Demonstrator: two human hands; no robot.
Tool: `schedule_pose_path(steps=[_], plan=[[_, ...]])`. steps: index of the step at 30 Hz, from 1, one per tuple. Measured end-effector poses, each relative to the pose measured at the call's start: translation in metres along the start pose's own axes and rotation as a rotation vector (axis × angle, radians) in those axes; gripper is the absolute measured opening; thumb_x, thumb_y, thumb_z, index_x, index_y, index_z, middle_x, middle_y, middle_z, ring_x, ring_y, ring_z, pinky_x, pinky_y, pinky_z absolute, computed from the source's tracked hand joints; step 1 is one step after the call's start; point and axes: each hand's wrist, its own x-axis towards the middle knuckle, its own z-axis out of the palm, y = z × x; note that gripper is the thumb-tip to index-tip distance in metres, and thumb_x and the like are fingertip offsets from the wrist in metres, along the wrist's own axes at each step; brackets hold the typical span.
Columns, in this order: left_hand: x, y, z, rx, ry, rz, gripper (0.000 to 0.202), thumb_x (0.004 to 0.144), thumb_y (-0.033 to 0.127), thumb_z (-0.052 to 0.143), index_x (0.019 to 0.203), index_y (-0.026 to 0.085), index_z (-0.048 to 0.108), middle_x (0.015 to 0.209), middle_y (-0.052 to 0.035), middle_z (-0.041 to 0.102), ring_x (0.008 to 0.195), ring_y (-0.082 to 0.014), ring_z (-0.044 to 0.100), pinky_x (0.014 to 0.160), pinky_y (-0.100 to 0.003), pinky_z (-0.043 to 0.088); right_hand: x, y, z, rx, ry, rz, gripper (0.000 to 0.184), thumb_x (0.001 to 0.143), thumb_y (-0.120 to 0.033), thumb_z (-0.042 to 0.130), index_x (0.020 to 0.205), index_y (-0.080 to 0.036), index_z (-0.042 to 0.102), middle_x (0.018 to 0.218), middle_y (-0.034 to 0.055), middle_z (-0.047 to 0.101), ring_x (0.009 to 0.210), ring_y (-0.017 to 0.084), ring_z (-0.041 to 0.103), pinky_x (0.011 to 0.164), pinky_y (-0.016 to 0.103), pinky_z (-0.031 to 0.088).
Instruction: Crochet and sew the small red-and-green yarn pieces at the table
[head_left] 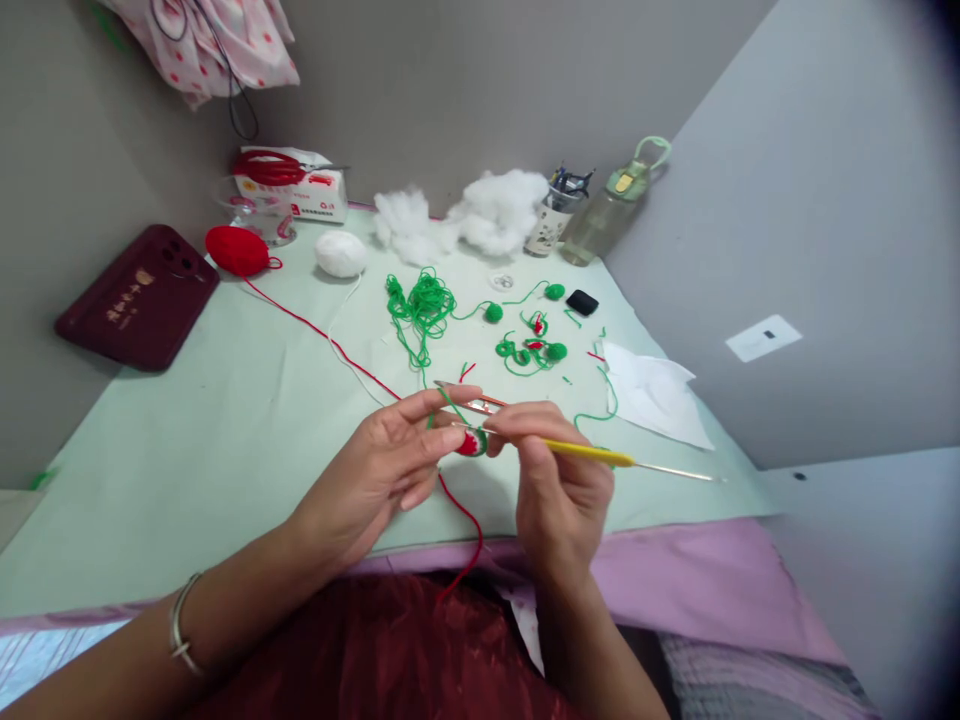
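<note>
Between thumb and fingers, my left hand (382,465) pinches a small crocheted piece (472,441) in red, white and green. Green yarn (452,403) runs up over its raised index finger. My right hand (559,485) is closed around a crochet hook (589,453) with a yellow handle; its metal tip meets the piece, and the other metal end points right. Below the hands hangs a strand of red yarn (471,515). Just behind the fingers lie thread snips (484,404), partly covered by the hands.
A tangle of green yarn (421,305) and several small crocheted pieces (534,345) lie beyond the hands. Farther back are a red yarn ball (237,250), a white yarn ball (340,255), white stuffing (499,212) and a bottle (607,215). A maroon tablet case (142,298) leans at left.
</note>
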Motion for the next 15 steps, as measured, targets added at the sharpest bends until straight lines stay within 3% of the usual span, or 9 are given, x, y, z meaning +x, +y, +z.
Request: schedule_pose_path(steps=[4, 6, 8, 11, 13, 15], plan=[[-0.001, -0.007, 0.005, 0.058, 0.067, 0.074, 0.040, 0.078, 0.026, 0.078, 0.118, 0.022, 0.071, 0.084, -0.0007, 0.065, 0.044, -0.0006, 0.032, 0.037, -0.016, 0.026, -0.006, 0.001, 0.003, -0.213, -0.070, -0.129, 0.024, 0.093, -0.010, 0.056, 0.106, -0.025, 0.071, 0.095, 0.0047, 0.071, 0.089, 0.019, 0.068, 0.078, 0.037, 0.057], [0.001, -0.008, 0.005, 0.006, 0.031, 0.017, 0.039, 0.079, 0.026, 0.078, 0.117, 0.021, 0.072, 0.079, 0.0006, 0.063, 0.043, 0.0000, 0.027, 0.037, -0.016, 0.025, -0.010, 0.002, 0.003, -0.358, -0.071, -0.266, 0.030, 0.090, -0.008, 0.061, 0.111, -0.026, 0.071, 0.103, 0.0060, 0.071, 0.094, 0.020, 0.068, 0.080, 0.036, 0.057], [0.002, -0.007, 0.002, -0.078, -0.018, -0.066, 0.033, 0.079, 0.025, 0.077, 0.112, 0.018, 0.074, 0.073, 0.0022, 0.059, 0.043, 0.0004, 0.019, 0.036, -0.015, 0.023, -0.011, 0.002, 0.002, -0.398, -0.056, -0.307, 0.031, 0.089, -0.008, 0.062, 0.111, -0.027, 0.072, 0.105, 0.0063, 0.071, 0.095, 0.020, 0.068, 0.080, 0.036, 0.057], [0.005, -0.004, -0.003, -0.145, -0.011, -0.084, 0.025, 0.080, 0.020, 0.076, 0.104, 0.016, 0.077, 0.074, 0.0022, 0.057, 0.045, 0.0004, 0.016, 0.038, -0.013, 0.024, -0.006, 0.002, 0.000, -0.188, 0.038, -0.138, 0.025, 0.094, -0.011, 0.054, 0.103, -0.025, 0.072, 0.090, 0.0037, 0.070, 0.079, 0.016, 0.066, 0.072, 0.035, 0.056], [0.005, -0.004, -0.004, -0.105, 0.021, -0.033, 0.025, 0.080, 0.019, 0.075, 0.105, 0.017, 0.077, 0.080, 0.0002, 0.061, 0.048, -0.0004, 0.027, 0.044, -0.013, 0.032, -0.002, 0.002, 0.000, -0.019, 0.069, -0.008, 0.023, 0.096, -0.014, 0.051, 0.097, -0.023, 0.072, 0.084, 0.0024, 0.067, 0.069, 0.014, 0.062, 0.068, 0.034, 0.055], [0.004, -0.006, -0.003, -0.015, 0.025, 0.028, 0.027, 0.080, 0.019, 0.075, 0.107, 0.019, 0.076, 0.086, -0.0020, 0.066, 0.058, -0.0044, 0.044, 0.056, -0.016, 0.042, 0.000, 0.003, 0.001, 0.046, 0.020, 0.054, 0.019, 0.096, -0.017, 0.054, 0.094, -0.023, 0.072, 0.086, 0.0029, 0.068, 0.073, 0.015, 0.063, 0.072, 0.035, 0.055]])
